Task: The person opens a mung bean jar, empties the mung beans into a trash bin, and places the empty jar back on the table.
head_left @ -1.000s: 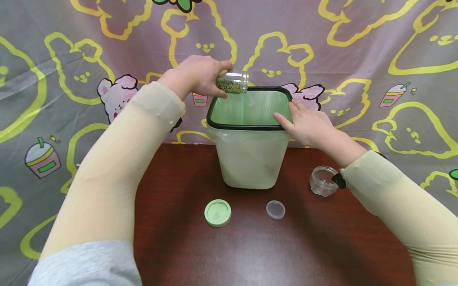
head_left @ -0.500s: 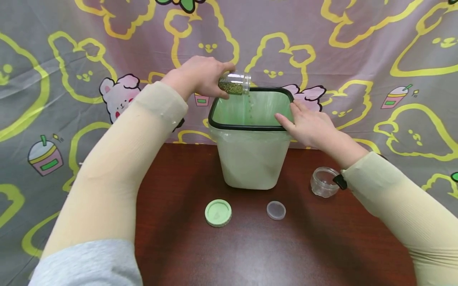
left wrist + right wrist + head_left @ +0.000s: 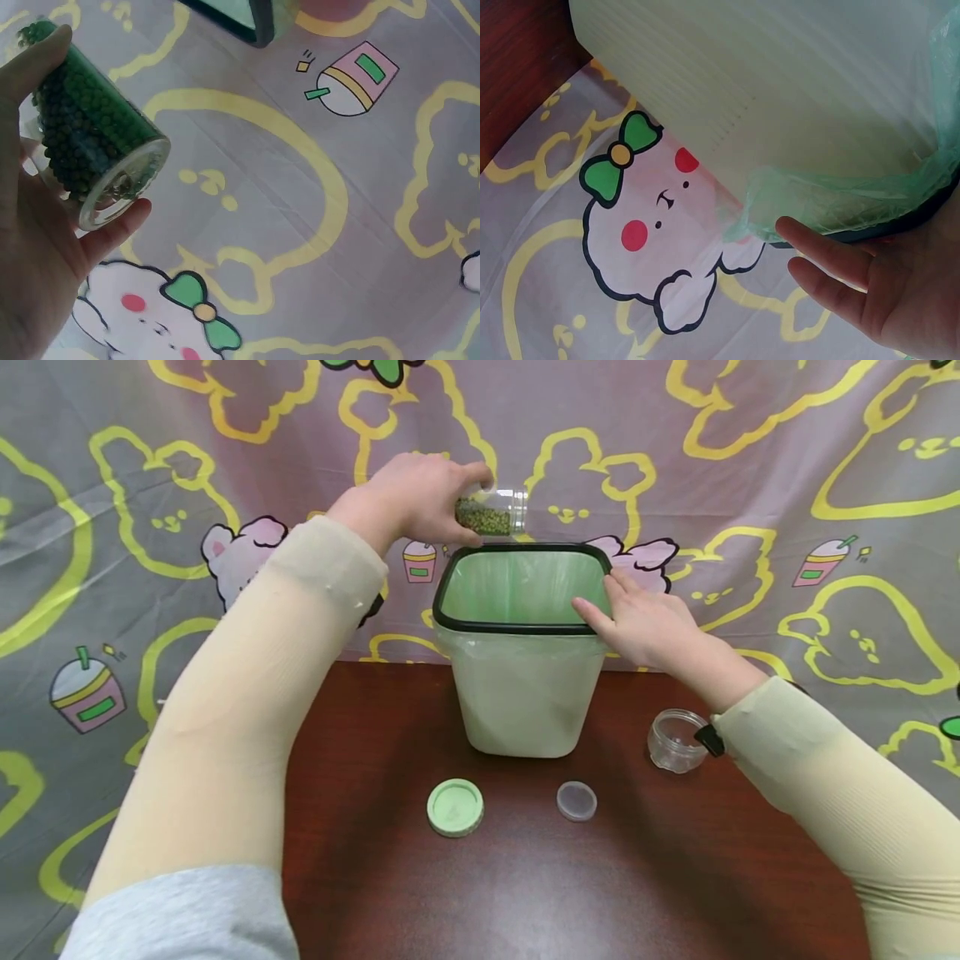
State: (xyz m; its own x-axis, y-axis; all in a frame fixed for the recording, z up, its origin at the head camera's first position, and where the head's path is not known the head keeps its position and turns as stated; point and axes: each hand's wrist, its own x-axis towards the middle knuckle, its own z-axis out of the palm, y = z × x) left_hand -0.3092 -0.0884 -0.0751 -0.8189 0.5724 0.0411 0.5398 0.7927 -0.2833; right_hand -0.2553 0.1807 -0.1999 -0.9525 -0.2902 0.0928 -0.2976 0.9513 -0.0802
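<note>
My left hand [image 3: 420, 497] grips a clear jar [image 3: 491, 512] of small green beans, with its mouth pointing right. In the left wrist view the beans [image 3: 82, 127] lie heaped along the jar, and its clear base faces the camera. Below the jar stands a pale green trash bin [image 3: 525, 693] with a black rim and a thin green liner bag. At the bin's right rim rests my right hand [image 3: 648, 618], its thumb over the opening. The right wrist view shows two extended fingers [image 3: 832, 255] beside the gathered liner [image 3: 817, 202] outside the bin.
On the dark red wooden table [image 3: 510, 893] lie a green lid [image 3: 455, 807] and a small translucent disc [image 3: 577, 801]. An open clear container [image 3: 677, 741] stands near my right wrist. A patterned cloth [image 3: 720, 468] hangs right behind the bin.
My left hand has raised the jar above the bin's rim. Beans fell from its mouth half a second ago; none are seen falling now. The right hand has stayed on the bin.
</note>
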